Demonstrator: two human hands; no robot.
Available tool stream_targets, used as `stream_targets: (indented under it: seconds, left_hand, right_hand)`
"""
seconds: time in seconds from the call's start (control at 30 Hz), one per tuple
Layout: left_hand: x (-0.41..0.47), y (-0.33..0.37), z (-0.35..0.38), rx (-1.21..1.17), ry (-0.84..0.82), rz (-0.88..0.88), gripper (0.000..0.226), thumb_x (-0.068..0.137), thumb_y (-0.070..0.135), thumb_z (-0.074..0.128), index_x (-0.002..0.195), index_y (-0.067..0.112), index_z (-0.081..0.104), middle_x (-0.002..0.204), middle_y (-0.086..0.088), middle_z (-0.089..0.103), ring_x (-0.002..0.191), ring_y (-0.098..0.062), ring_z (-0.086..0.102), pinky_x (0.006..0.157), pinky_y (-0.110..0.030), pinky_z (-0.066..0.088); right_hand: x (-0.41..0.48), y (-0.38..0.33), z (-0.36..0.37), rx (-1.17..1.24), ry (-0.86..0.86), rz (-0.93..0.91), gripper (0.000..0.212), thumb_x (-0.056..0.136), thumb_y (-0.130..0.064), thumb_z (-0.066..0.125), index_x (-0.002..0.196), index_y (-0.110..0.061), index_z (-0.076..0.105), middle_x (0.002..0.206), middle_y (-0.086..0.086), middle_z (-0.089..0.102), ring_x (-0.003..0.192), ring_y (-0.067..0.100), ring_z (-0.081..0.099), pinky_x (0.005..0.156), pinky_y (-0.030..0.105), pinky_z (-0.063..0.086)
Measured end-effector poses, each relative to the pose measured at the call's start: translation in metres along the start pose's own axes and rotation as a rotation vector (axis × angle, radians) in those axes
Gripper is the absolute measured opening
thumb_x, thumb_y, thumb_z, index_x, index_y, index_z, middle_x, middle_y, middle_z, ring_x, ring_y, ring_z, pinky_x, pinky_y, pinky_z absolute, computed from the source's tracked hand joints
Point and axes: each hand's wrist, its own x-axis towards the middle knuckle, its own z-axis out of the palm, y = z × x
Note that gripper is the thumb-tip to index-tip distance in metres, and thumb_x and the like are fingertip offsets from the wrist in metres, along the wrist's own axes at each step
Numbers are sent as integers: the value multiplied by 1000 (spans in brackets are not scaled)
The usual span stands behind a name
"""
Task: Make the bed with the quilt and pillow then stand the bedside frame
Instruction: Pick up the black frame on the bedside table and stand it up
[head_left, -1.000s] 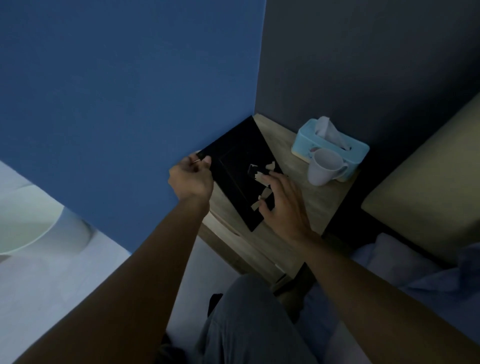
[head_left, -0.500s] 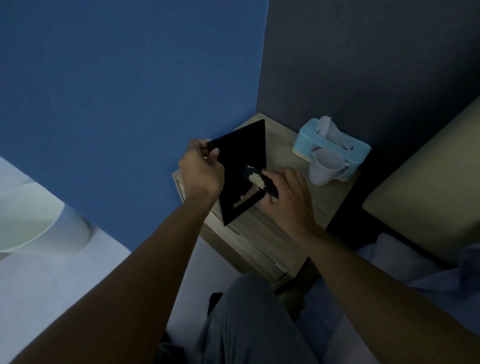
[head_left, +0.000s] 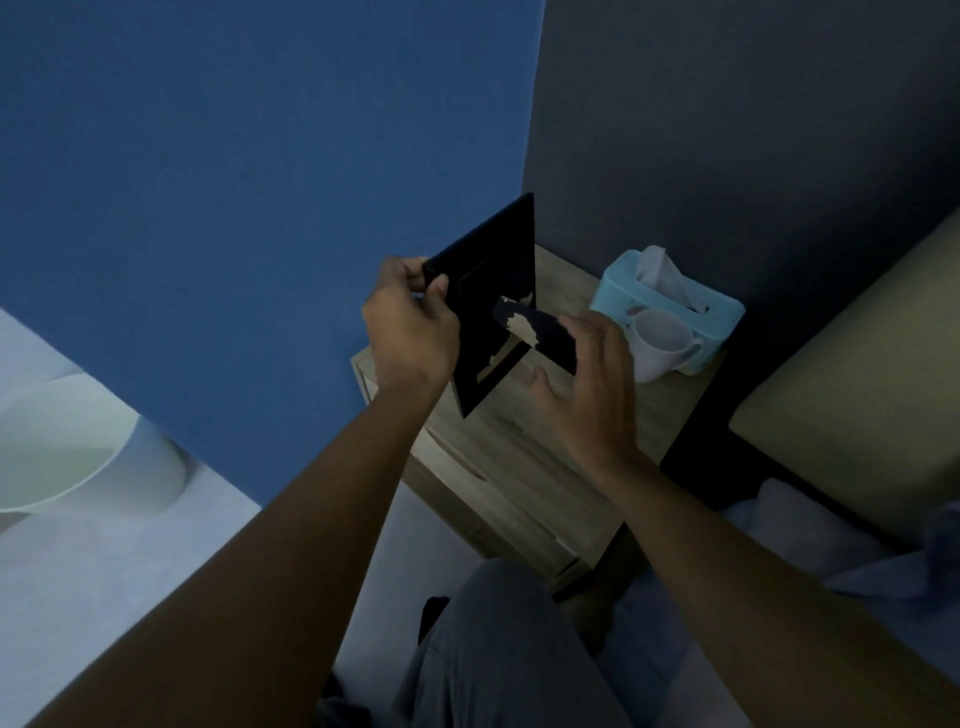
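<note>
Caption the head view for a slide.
Left hand grips the black frame above the wooden nightstand; right hand holds its back stand.

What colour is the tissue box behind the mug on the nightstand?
The tissue box is light blue, with a white tissue sticking out; it shows clearest in the head view.

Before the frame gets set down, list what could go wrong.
1. The left hand pinches the frame by one corner only, tilted over the nightstand; it could slip or swing.
2. The prop leg that the right hand grips shows a torn, peeling surface; forcing it might tear it more or leave the frame unsteady.
3. The mug and tissue box sit close on the right; a wide placement could knock the mug.
</note>
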Motion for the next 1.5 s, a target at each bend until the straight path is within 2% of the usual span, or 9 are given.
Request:
stream_targets:
  seconds: [0.17,0.37,0.53,0.63,0.87,1.0,1.1,1.27,1.5]
  left_hand:
    - [3,5,5,-57,31,-59,8,91,14,65,98,9,62,83,10,59,61,7,58,60,-9,49]
    - [9,6,12,-200,-19,-179,17,76,26,68,88,14,66,83,-1,69,78,-19,72,70,-42,62]
    - [12,11,18,-327,-199,-166,20,78,26,75,94,17,67,90,-9,73,85,-26,73,77,-45,61]
    - [17,-1,16,-352,-295,-207,20,87,20,67,107,21,66,96,-11,74,93,-24,72,90,-46,57]
    - [33,-83,16,-55,-345,-415,45,100,19,46,145,18,43,130,0,59,123,-19,55,104,-34,45]
    - [45,-100,40,-83,-511,-463,61,97,5,43,155,19,25,158,2,33,144,-15,33,118,-38,29]
    - [55,-114,61,-114,-568,-447,68,93,5,46,155,22,25,159,6,30,145,-12,30,119,-39,28]
    - [56,-127,86,-180,-492,-331,34,97,13,50,128,20,60,101,15,70,87,9,64,73,-15,50]
    - [41,-133,97,-160,-484,-276,42,99,14,46,137,27,54,103,24,69,95,13,62,73,-7,49]
  right_hand:
    - [-17,-14,17,114,-187,-74,55,88,-26,66,140,-14,51,135,6,51,123,18,51,94,40,52]
    - [-11,-22,30,144,-272,34,58,104,-35,50,154,-12,33,158,9,39,145,17,37,111,18,28]
    - [-7,-24,29,183,-123,103,41,102,-15,45,141,-6,53,121,15,70,107,18,69,90,23,57]
    - [1,-20,28,270,11,298,28,100,-4,46,121,-4,65,101,9,72,88,14,66,71,0,43]
    - [22,9,44,509,138,591,22,100,-3,51,114,-6,69,91,-10,66,78,-21,58,70,-1,40]
    - [36,37,63,574,105,686,26,101,-8,53,124,-3,66,114,3,72,102,7,67,87,13,51]
    - [44,57,78,585,65,711,27,101,-8,54,125,-5,67,111,1,73,94,0,68,84,18,54]
    - [53,82,100,670,36,790,23,99,-12,58,108,-25,75,110,1,76,106,23,71,98,52,55]
    - [48,97,102,768,59,825,27,100,-2,53,108,-21,72,105,-5,75,111,25,68,103,50,52]
